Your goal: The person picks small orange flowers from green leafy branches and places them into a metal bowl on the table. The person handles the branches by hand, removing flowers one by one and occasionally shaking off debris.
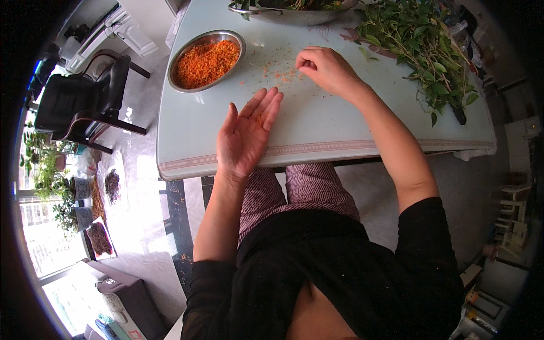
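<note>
My left hand (pixel 246 138) is palm up over the table's near edge, fingers extended and slightly cupped. A small heap of orange flower-like bits (pixel 261 119) rests on it at the base of the fingers. Farther right, my right hand (pixel 325 70) hovers low over the tabletop, its fingers curled in and the thumb against the index finger. Nothing shows between those fingers, though their inside is hidden. Scattered orange crumbs (pixel 284 76) lie on the surface just left of it. An oval-looking steel bowl (pixel 241 53), beyond my left hand, holds a mound of the same orange bits (pixel 208 63).
Leafy cut branches (pixel 437 63) cover the table's right side. A large steel basin (pixel 293 17) with greenery stands at the far edge. The pale table (pixel 204 127) has a patterned border. To the left are a black armchair (pixel 89 93) and potted plants (pixel 55 170).
</note>
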The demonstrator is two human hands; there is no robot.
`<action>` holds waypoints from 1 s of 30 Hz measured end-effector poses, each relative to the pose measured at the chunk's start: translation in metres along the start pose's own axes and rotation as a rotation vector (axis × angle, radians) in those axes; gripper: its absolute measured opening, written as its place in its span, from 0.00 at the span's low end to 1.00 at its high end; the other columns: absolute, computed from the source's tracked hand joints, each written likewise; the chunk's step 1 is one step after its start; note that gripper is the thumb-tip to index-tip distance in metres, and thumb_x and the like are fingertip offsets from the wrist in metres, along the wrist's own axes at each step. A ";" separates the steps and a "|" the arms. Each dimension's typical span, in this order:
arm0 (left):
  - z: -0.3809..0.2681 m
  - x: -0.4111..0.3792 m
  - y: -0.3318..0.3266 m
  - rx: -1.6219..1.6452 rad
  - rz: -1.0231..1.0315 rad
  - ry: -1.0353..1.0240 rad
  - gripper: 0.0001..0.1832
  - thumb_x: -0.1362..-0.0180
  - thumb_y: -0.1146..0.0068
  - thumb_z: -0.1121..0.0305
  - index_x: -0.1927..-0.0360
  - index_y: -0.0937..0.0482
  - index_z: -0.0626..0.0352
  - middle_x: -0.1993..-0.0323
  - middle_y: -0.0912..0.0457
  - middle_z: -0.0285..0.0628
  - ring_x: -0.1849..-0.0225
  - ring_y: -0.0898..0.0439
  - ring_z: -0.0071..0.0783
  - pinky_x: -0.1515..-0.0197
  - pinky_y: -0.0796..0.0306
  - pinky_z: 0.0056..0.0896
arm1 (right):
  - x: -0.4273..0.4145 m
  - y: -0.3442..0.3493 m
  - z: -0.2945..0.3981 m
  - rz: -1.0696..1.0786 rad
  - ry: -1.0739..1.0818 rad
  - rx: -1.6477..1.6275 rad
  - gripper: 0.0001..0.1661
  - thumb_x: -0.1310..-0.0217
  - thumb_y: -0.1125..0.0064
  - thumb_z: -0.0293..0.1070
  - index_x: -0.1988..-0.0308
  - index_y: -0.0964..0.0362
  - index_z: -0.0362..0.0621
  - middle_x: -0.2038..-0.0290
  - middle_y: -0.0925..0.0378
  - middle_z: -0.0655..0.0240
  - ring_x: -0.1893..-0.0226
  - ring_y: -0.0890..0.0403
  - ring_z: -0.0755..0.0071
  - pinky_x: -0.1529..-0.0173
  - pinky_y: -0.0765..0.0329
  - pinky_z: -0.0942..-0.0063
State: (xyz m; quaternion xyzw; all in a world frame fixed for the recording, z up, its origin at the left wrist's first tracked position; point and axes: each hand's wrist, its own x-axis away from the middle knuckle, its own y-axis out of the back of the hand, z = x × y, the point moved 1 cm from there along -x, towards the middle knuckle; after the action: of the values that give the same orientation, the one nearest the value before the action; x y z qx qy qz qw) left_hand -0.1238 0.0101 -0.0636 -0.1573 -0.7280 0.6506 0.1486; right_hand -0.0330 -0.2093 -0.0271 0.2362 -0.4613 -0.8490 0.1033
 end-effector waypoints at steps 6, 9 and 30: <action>0.000 0.001 0.000 -0.027 -0.006 -0.003 0.34 0.28 0.67 0.52 0.35 0.45 0.79 0.31 0.46 0.65 0.27 0.47 0.54 0.24 0.52 0.44 | 0.003 -0.007 -0.010 0.062 -0.082 0.017 0.06 0.43 0.42 0.27 0.68 0.28 0.36 0.70 0.24 0.64 0.70 0.23 0.67 0.64 0.26 0.69; 0.000 0.001 0.000 -0.036 -0.014 -0.009 0.34 0.28 0.67 0.52 0.35 0.45 0.79 0.31 0.46 0.64 0.27 0.46 0.54 0.24 0.52 0.44 | 0.001 -0.010 -0.013 0.050 -0.054 0.040 0.06 0.43 0.42 0.27 0.69 0.28 0.35 0.70 0.24 0.64 0.71 0.23 0.67 0.64 0.26 0.69; 0.001 0.001 -0.002 -0.033 -0.015 -0.003 0.34 0.27 0.69 0.52 0.35 0.45 0.78 0.31 0.45 0.64 0.28 0.46 0.54 0.24 0.52 0.44 | -0.003 -0.003 -0.008 0.055 -0.083 -0.079 0.06 0.42 0.41 0.28 0.68 0.27 0.36 0.73 0.24 0.66 0.72 0.25 0.73 0.65 0.27 0.73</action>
State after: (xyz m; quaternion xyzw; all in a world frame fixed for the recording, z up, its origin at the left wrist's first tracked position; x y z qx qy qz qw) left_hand -0.1251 0.0094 -0.0620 -0.1536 -0.7400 0.6375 0.1498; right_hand -0.0262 -0.2125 -0.0329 0.1836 -0.4376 -0.8725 0.1166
